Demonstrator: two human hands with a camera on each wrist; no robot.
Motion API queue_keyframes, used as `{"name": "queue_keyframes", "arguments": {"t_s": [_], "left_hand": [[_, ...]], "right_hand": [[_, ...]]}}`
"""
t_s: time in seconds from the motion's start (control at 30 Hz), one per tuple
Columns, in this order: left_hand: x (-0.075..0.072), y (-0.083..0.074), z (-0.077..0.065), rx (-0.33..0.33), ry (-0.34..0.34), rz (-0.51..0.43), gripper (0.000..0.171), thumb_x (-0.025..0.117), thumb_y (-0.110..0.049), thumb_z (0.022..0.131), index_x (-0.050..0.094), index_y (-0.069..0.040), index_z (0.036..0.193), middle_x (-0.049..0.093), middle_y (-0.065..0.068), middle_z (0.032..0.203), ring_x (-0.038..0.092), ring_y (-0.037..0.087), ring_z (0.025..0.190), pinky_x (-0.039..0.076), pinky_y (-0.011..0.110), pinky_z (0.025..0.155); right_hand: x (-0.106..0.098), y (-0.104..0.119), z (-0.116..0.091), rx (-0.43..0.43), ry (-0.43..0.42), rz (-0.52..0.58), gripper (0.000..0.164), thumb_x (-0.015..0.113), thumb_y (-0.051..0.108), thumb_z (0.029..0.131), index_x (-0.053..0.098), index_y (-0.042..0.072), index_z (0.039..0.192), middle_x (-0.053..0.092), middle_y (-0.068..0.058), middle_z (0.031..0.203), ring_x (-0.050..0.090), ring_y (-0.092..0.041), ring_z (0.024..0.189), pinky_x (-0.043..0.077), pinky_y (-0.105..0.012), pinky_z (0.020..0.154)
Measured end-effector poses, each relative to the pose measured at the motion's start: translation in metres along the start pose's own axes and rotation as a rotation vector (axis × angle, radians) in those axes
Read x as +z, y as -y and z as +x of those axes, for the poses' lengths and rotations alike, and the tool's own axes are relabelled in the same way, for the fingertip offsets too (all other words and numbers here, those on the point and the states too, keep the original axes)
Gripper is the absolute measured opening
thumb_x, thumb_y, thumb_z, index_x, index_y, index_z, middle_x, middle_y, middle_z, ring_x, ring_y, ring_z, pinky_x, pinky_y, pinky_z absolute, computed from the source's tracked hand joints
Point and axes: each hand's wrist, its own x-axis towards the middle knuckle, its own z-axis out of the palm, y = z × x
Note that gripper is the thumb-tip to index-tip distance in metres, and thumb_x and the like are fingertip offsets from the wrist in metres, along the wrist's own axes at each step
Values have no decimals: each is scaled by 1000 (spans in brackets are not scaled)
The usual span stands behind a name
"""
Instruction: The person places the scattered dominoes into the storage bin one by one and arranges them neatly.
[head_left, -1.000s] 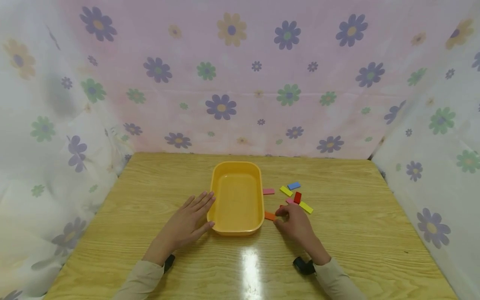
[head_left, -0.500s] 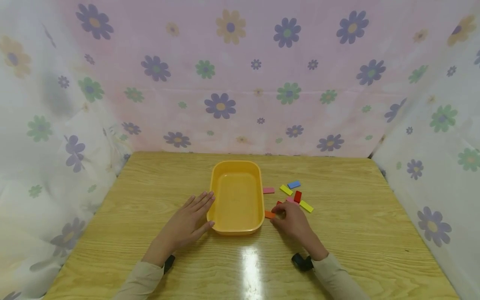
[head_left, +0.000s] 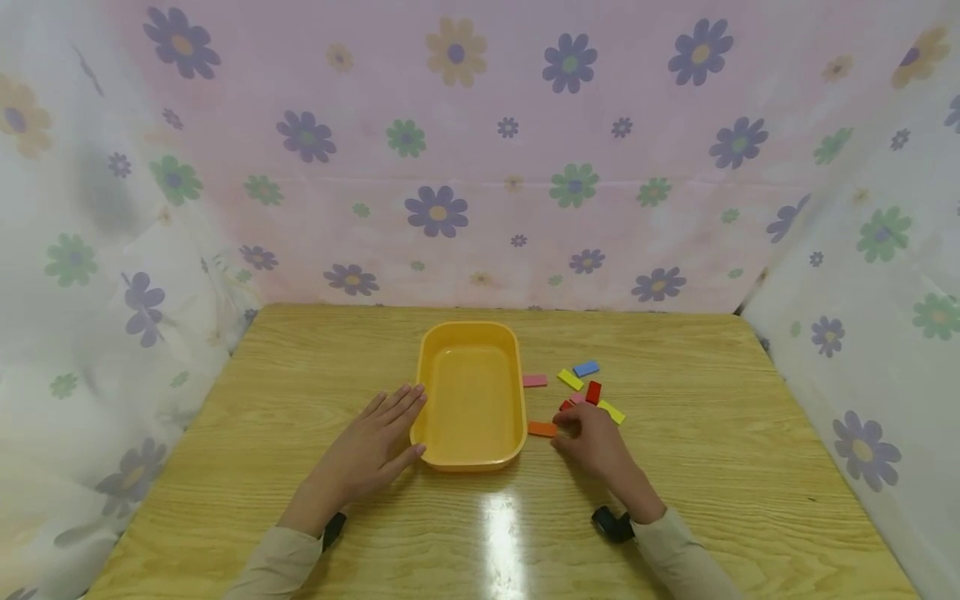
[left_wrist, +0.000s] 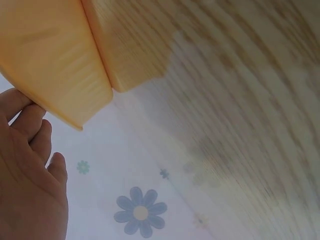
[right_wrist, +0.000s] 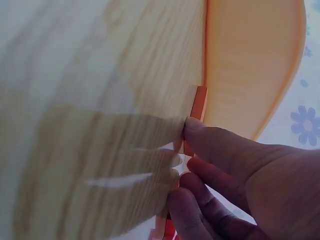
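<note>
A yellow rectangular plastic tray [head_left: 468,461] stands on the wooden table, its inside bare. My left hand [head_left: 367,450] rests against the tray's left rim with fingers straight; in the left wrist view the fingertips [left_wrist: 35,112] touch its edge. An orange flat block [head_left: 542,429] lies on the table with one end close to the tray's right wall. My right hand [head_left: 596,442] is at the block's other end, fingers bent, thumb and index apart. In the right wrist view the thumb overlaps the orange block [right_wrist: 199,102]; the other fingers hang loosely below.
Just right of the tray lies a pink block [head_left: 535,381]. Beyond my right hand are a blue block [head_left: 586,368], two yellow blocks [head_left: 570,380], a red block [head_left: 593,392], and more red and pink ones partly hidden. A flowered curtain [head_left: 450,150] encloses the table.
My right hand moved slightly left onto the orange block's end, then drew back to the right, leaving more of the block showing. The left hand stays at the tray's rim.
</note>
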Motion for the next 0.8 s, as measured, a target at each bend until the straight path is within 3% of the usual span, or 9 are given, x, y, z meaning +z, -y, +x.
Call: {"name": "queue_keyframes", "arguments": {"t_s": [0.27,0.8], "left_hand": [[-2,-1,0,1,9,-3,73,53,-45,104,29,-5,160,26,9,167,23,28,155,16,51,127],[1,0,0,18,-19,6,72,53,-45,105,30,-4,160,27,10,166,25,29,155,19,52,126]], "right_hand": [[2,-3,6,-58,20,-10,15,82,3,83,80,6,97,70,-2,93,60,-15,83,57,-34,74],[-7,-16,6,-75,118,108,18,79,4,82,70,1,98,68,-4,88,62,-13,77,56,-25,69]]}}
